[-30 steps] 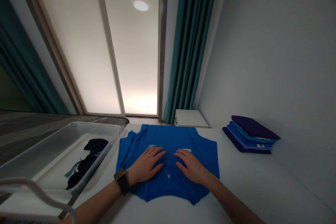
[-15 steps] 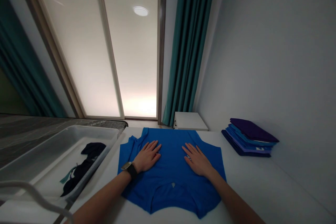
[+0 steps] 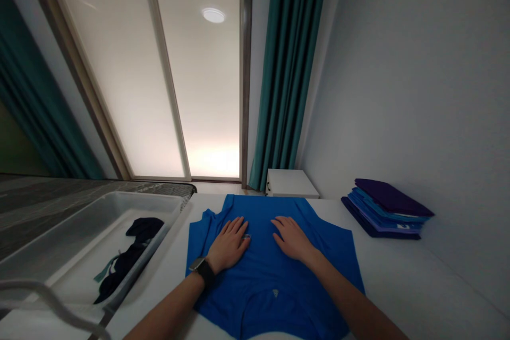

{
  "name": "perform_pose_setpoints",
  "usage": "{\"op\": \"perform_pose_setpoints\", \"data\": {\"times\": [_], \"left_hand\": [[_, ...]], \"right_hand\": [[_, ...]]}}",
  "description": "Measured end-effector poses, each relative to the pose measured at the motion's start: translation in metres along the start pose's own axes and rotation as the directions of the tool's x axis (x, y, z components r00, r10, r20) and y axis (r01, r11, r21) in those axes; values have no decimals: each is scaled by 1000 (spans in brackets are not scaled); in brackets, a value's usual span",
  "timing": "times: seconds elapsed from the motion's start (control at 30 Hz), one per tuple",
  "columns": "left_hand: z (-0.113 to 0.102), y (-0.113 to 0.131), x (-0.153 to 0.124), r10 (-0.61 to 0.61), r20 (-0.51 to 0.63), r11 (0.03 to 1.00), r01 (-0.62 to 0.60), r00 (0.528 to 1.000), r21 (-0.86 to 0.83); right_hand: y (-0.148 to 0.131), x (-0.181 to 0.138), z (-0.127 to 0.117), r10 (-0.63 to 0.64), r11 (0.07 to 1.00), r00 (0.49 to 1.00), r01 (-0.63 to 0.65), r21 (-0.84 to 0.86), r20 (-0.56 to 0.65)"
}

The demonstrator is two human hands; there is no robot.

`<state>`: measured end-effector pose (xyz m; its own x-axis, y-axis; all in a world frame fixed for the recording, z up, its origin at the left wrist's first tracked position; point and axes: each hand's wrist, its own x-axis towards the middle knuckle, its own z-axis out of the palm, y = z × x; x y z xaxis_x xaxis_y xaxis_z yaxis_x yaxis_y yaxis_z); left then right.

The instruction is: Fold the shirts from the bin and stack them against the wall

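A bright blue T-shirt lies spread flat on the white table, its collar toward me. My left hand, with a watch on its wrist, rests flat on the shirt's upper left part, fingers stretched out. Just to the right of it, my right hand also lies flat on the cloth, fingers apart. Both palms press on the fabric and hold nothing.
A stack of folded blue and purple shirts sits at the table's right by the wall. On the left stands a clear plastic bin with a dark garment inside. A small white cabinet is beyond the table.
The shirt has shifted toward me and to the right under my hands. My hands first spread apart and up the shirt, then came closer together again.
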<state>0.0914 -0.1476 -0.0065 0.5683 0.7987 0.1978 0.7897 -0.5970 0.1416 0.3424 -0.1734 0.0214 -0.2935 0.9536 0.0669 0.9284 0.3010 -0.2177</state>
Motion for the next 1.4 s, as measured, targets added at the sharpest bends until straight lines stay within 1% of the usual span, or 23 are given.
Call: {"op": "perform_pose_setpoints", "data": {"times": [0.13, 0.2, 0.27, 0.37, 0.47, 0.57, 0.7, 0.8, 0.9, 1.1, 1.2, 1.3, 1.4], "left_hand": [[1, 1, -1, -9, -15, 1000, 9, 1000, 6], [2, 1, -1, -7, -23, 1000, 7, 1000, 4], [3, 1, -3, -3, -31, 1000, 3, 1000, -2], [2, 1, -2, -6, -30, 1000, 6, 1000, -7], [-2, -3, 8, -9, 9, 1000, 9, 1000, -1], [-6, -12, 26, -19, 40, 1000, 18, 999, 16], [-4, -24, 53, -47, 36, 996, 45, 998, 71], [-1, -33, 68, -113, 31, 988, 109, 993, 110], [1, -47, 75, -182, 23, 974, 177, 983, 140], [-6, -91, 72, -370, 0, 912, 363, 929, 193], [-12, -106, 70, -421, -12, 884, 413, 907, 218], [-14, -106, 71, -425, -26, 878, 419, 905, 233], [-10, -90, 76, -354, -29, 908, 352, 935, 228]], "right_hand": [[-32, 36, 11, -36, 999, 999, 36, -7, -9], [-41, 47, 18, -25, 1000, 999, 24, -5, -24], [-44, 52, 26, -7, 1000, 999, 7, 2, -34], [-41, 52, 35, -5, 1000, 999, 6, 14, -49], [-39, 51, 39, -1, 1000, 999, 1, 13, -54], [-38, 52, 39, 4, 1000, 999, -3, 16, -50], [-39, 53, 39, 0, 1000, 999, 1, 22, -50], [-40, 53, 39, 3, 1000, 999, -1, 29, -50], [-40, 53, 40, 10, 999, 999, -9, 38, -45], [-40, 52, 38, 23, 998, 1000, -22, 51, -22], [-40, 52, 37, 26, 998, 1000, -25, 55, -5], [-41, 51, 36, 26, 998, 1000, -26, 61, 0], [-41, 51, 35, 30, 998, 1000, -30, 58, 1]]}}
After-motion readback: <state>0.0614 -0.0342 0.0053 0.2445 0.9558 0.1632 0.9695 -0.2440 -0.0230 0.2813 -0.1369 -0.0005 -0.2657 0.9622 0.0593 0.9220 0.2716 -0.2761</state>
